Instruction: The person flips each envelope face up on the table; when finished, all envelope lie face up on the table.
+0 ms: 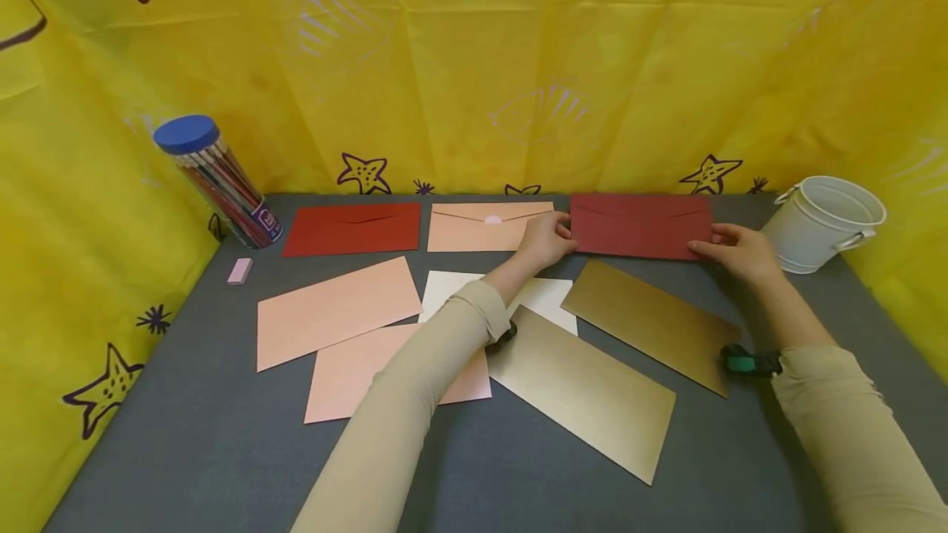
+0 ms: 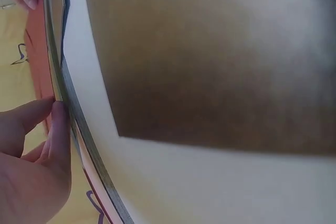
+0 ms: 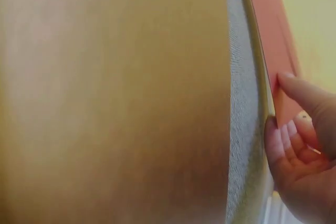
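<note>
Both hands hold a dark red envelope (image 1: 640,229) by its two short sides at the back right of the table, flap side showing. My left hand (image 1: 546,240) pinches its left edge, and that wrist reaches over a white envelope (image 1: 551,296). At the right edge, my right hand (image 1: 743,255) grips it between thumb and fingers, as the right wrist view also shows on the red envelope (image 3: 269,30). Just left of it lies a pale pink envelope (image 1: 462,230) with a round seal, then a brighter red envelope (image 1: 351,230).
Two gold envelopes (image 1: 592,393) lie slanted beneath the forearms, two pink envelopes (image 1: 336,311) at the left. A blue-lidded tube of pencils (image 1: 225,187) and a small eraser (image 1: 240,271) stand left. A white bucket (image 1: 803,229) is close beside the right hand. Yellow cloth (image 1: 459,89) borders the table.
</note>
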The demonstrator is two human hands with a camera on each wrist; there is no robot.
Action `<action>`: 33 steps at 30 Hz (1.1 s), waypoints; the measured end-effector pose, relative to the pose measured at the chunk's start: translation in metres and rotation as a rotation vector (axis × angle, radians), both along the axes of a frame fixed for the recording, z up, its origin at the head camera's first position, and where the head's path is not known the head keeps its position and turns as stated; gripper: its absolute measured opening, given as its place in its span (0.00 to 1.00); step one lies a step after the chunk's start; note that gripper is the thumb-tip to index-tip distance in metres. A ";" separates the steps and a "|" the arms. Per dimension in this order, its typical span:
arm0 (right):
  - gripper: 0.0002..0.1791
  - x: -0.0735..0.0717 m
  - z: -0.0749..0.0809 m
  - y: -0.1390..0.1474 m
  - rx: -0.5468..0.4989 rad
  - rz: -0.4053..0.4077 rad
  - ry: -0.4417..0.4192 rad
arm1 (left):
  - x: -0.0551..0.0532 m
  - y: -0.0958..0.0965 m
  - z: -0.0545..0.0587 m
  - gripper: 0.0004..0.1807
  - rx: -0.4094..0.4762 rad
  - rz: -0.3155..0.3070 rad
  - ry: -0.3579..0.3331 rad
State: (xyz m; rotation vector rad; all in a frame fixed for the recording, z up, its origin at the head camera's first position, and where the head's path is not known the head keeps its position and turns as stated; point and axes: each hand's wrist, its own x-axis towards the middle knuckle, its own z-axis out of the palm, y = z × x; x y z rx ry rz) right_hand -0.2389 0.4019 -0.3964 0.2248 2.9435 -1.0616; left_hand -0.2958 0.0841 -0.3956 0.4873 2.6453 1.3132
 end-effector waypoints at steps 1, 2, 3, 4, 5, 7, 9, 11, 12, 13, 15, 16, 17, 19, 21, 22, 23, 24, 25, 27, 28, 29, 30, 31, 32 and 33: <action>0.43 -0.001 -0.001 -0.001 0.004 -0.008 0.005 | 0.001 0.000 0.000 0.26 -0.009 0.001 0.000; 0.42 -0.001 -0.001 -0.002 0.007 -0.013 0.010 | 0.002 0.000 0.000 0.27 -0.018 -0.001 -0.001; 0.42 -0.002 -0.001 -0.003 0.010 -0.014 0.013 | 0.002 0.000 0.000 0.27 -0.029 -0.002 -0.002; 0.42 -0.002 -0.002 -0.003 0.012 -0.014 0.015 | 0.003 0.000 -0.001 0.27 -0.036 -0.003 -0.005; 0.41 -0.003 -0.002 -0.004 0.021 -0.013 0.015 | 0.003 0.001 -0.001 0.27 -0.042 -0.008 -0.008; 0.41 -0.003 -0.003 -0.004 0.036 -0.016 0.008 | 0.004 0.001 -0.001 0.27 -0.053 -0.019 -0.011; 0.41 -0.004 -0.003 -0.005 0.045 -0.018 0.000 | 0.004 0.001 -0.002 0.27 -0.068 -0.036 0.003; 0.41 -0.005 -0.003 -0.006 0.051 -0.020 -0.006 | 0.004 0.001 -0.002 0.27 -0.081 -0.058 0.016; 0.41 -0.006 -0.003 -0.006 0.057 -0.021 -0.008 | 0.004 0.001 -0.002 0.27 -0.090 -0.066 0.024; 0.41 -0.006 -0.002 -0.007 0.062 -0.018 -0.009 | 0.004 0.001 -0.002 0.27 -0.100 -0.075 0.032; 0.41 -0.007 -0.002 -0.008 0.070 -0.015 -0.012 | 0.004 0.001 -0.002 0.27 -0.121 -0.088 0.043; 0.41 -0.007 -0.002 -0.008 0.074 -0.015 -0.015 | 0.005 0.001 -0.002 0.26 -0.128 -0.096 0.046; 0.40 -0.007 -0.001 -0.008 0.080 -0.014 -0.016 | 0.005 0.001 -0.001 0.26 -0.136 -0.101 0.051; 0.40 -0.008 -0.001 -0.008 0.087 -0.011 -0.016 | 0.006 0.002 0.000 0.23 -0.156 -0.111 0.064; 0.39 -0.009 -0.001 -0.008 0.098 -0.010 -0.014 | 0.007 0.003 0.001 0.21 -0.174 -0.123 0.078; 0.39 -0.010 -0.001 -0.008 0.105 -0.010 -0.013 | 0.007 0.004 0.002 0.20 -0.185 -0.126 0.086; 0.39 -0.010 -0.001 -0.008 0.111 -0.009 -0.011 | 0.008 0.004 0.002 0.20 -0.194 -0.130 0.091; 0.38 -0.011 -0.001 -0.008 0.116 -0.008 -0.010 | 0.008 0.004 0.003 0.21 -0.205 -0.136 0.097; 0.38 -0.011 -0.001 -0.008 0.124 -0.009 -0.009 | 0.008 0.004 0.004 0.22 -0.211 -0.141 0.098; 0.38 -0.012 -0.001 -0.008 0.134 -0.012 -0.008 | 0.009 0.005 0.004 0.23 -0.224 -0.151 0.099; 0.37 -0.012 -0.001 -0.008 0.136 -0.012 -0.007 | 0.009 0.005 0.004 0.23 -0.228 -0.154 0.099; 0.37 -0.012 -0.001 -0.007 0.138 -0.012 -0.006 | 0.009 0.005 0.004 0.22 -0.230 -0.162 0.100; 0.37 -0.013 -0.001 -0.007 0.140 -0.013 -0.004 | 0.008 0.005 0.004 0.21 -0.234 -0.165 0.101; 0.37 -0.012 -0.001 -0.007 0.142 -0.013 -0.002 | 0.008 0.005 0.004 0.21 -0.238 -0.167 0.102; 0.37 -0.013 -0.001 -0.007 0.142 -0.011 0.001 | 0.008 0.005 0.004 0.20 -0.242 -0.169 0.108; 0.36 -0.013 -0.001 -0.007 0.146 -0.010 0.004 | 0.007 0.005 0.004 0.19 -0.241 -0.174 0.110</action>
